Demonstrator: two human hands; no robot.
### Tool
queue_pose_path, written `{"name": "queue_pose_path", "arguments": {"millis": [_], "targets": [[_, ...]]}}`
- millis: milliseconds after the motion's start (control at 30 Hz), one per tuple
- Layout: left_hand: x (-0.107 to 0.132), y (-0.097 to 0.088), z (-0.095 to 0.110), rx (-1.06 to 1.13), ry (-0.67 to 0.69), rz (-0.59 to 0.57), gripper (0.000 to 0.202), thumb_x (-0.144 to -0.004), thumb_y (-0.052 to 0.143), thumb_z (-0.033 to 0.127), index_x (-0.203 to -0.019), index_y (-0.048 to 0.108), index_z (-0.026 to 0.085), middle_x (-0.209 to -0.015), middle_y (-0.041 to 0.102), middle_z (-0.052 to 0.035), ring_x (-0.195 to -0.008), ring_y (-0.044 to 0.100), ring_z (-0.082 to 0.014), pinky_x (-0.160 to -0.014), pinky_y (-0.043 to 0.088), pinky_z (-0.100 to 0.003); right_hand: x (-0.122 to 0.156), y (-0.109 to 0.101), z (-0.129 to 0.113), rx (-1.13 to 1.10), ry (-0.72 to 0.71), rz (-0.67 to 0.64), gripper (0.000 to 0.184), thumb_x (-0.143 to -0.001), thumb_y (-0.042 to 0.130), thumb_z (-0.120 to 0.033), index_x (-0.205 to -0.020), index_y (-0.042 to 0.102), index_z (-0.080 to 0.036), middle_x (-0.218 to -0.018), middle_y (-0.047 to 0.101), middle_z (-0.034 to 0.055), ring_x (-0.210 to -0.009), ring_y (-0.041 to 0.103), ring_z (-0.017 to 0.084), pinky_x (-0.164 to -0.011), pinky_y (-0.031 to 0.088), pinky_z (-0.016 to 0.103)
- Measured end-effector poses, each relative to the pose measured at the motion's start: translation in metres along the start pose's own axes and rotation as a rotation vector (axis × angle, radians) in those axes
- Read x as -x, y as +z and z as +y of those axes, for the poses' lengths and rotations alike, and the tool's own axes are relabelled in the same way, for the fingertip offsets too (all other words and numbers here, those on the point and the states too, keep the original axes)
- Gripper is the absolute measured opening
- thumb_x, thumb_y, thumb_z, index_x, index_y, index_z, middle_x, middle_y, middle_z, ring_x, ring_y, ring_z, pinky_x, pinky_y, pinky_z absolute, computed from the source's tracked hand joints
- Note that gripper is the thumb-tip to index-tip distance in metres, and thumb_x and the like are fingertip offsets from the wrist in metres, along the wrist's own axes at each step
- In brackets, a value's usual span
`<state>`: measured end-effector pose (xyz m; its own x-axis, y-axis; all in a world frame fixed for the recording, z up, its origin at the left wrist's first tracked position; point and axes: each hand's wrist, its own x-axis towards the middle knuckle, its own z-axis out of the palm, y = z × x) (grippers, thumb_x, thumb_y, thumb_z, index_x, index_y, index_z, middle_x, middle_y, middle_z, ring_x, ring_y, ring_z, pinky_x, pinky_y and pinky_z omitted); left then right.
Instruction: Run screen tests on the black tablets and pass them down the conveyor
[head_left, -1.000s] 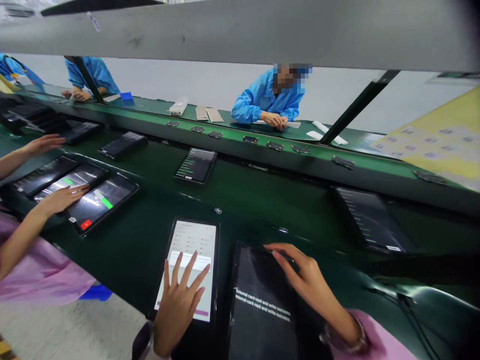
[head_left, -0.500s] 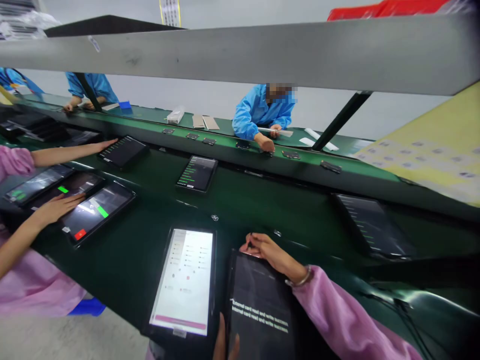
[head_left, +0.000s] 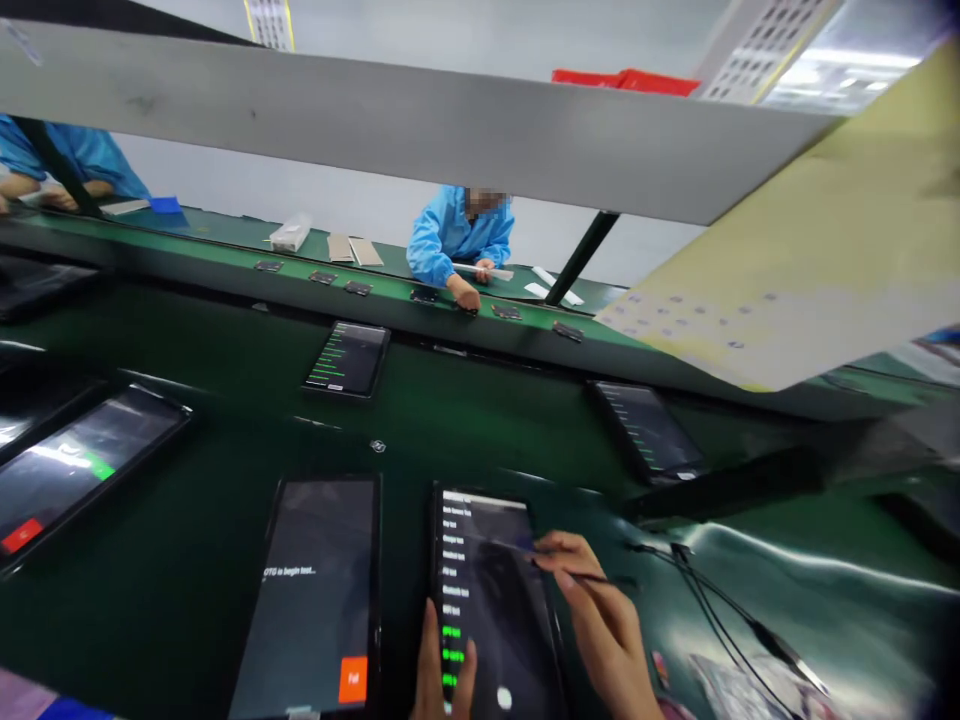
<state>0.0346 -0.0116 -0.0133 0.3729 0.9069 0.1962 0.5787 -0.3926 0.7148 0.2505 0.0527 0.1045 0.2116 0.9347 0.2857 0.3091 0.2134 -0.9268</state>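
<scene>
Green worktop (head_left: 480, 430) holds cables (head_left: 772, 640) near a tablet (head_left: 495, 590); yellowish sheet (head_left: 810, 260) blocks background; right fingers (head_left: 566, 546) pinch a stick (head_left: 591, 577), left fingers (head_left: 429, 660) spread.

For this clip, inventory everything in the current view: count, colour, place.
Tablet with test list: 1, black, front centre
Tablet with orange button: 1, black, to its left
Farther tablets: 2, black, beyond those
Other tablets: at least 2, black, left edge
Bench: 1, green, throughout
Small boards: about 7, dark, far ledge
Box: 1, whitish, far bench
Cards: 2, beige, beside box
Strips: 2, white, far bench
Block: 1, blue, far left
Beam: 1, grey, top
Unclear item: 1 or 2, red, above beam
Sheet: 1, yellowish, right
Cables: at least 2, black, right
Co-workers: 2, blue sleeves, far side
Thin stick: 1, dark, front
Left hand: 1, tablet's lower left
Right hand: 1, pinching thin stick
</scene>
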Motion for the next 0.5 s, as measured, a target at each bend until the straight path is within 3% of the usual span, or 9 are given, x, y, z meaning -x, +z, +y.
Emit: {"name": "queue_pose_path", "arguments": {"millis": [100, 167, 233, 367, 500], "targets": [[-0.034, 0.012, 0.016, -0.033, 0.103, -0.020, 0.116, -0.082, 0.078, 0.031, -0.160, -0.007, 0.028, -0.160, -0.018, -0.0146, -0.144, 0.013, -0.0469, -0.109, 0.045, -0.061, 0.033, -0.015, 0.005, 0.184, -0.051, 0.006, 0.020, -0.099, 0.051, -0.027, -0.101, 0.071, -0.026, -0.100, 0.070, 0.0057, -0.097, 0.068, 0.019, -0.081, 0.058, 0.026], [-0.049, 0.014, 0.027, 0.020, 0.118, -0.026, 0.127, -0.076, 0.081, 0.036, -0.159, -0.014, 0.019, -0.161, -0.017, -0.0213, -0.145, 0.008, -0.0478, -0.109, 0.044, -0.062, 0.045, -0.018, 0.007, 0.319, -0.104, -0.081, 0.022, -0.100, 0.047, -0.023, -0.106, 0.068, -0.027, -0.104, 0.072, 0.0049, -0.100, 0.069, 0.020, -0.086, 0.059, 0.028], [-0.052, 0.005, 0.032, 0.074, 0.082, -0.004, 0.117, -0.082, 0.073, 0.029, -0.158, -0.016, 0.019, -0.164, -0.008, -0.0202, -0.149, 0.009, -0.0426, -0.112, 0.043, -0.059, 0.047, -0.015, 0.010, 0.457, -0.160, -0.176, 0.023, -0.100, 0.045, -0.021, -0.109, 0.065, -0.027, -0.117, 0.071, 0.0045, -0.113, 0.066, 0.020, -0.094, 0.058, 0.029], [-0.039, -0.046, 0.022, 0.167, -0.024, 0.121, 0.095, -0.092, 0.056, 0.021, -0.160, -0.009, 0.026, -0.166, 0.011, -0.0107, -0.151, 0.017, -0.0329, -0.119, 0.038, -0.055, 0.028, 0.003, 0.017, 0.738, -0.196, -0.266, 0.021, -0.099, 0.048, -0.026, -0.117, 0.058, -0.026, -0.144, 0.056, 0.0045, -0.138, 0.046, 0.026, -0.107, 0.052, 0.045], [-0.028, -0.123, -0.007, 0.163, -0.311, 0.338, 0.073, -0.097, 0.055, 0.033, -0.159, 0.016, 0.037, -0.162, 0.029, -0.0012, -0.150, 0.025, -0.0323, -0.120, 0.035, -0.060, 0.011, 0.010, 0.018, 0.883, -0.238, -0.361, 0.028, -0.097, 0.054, -0.032, -0.125, 0.052, -0.028, -0.137, 0.061, 0.0033, -0.140, 0.042, 0.033, -0.110, 0.041, 0.068]]}}
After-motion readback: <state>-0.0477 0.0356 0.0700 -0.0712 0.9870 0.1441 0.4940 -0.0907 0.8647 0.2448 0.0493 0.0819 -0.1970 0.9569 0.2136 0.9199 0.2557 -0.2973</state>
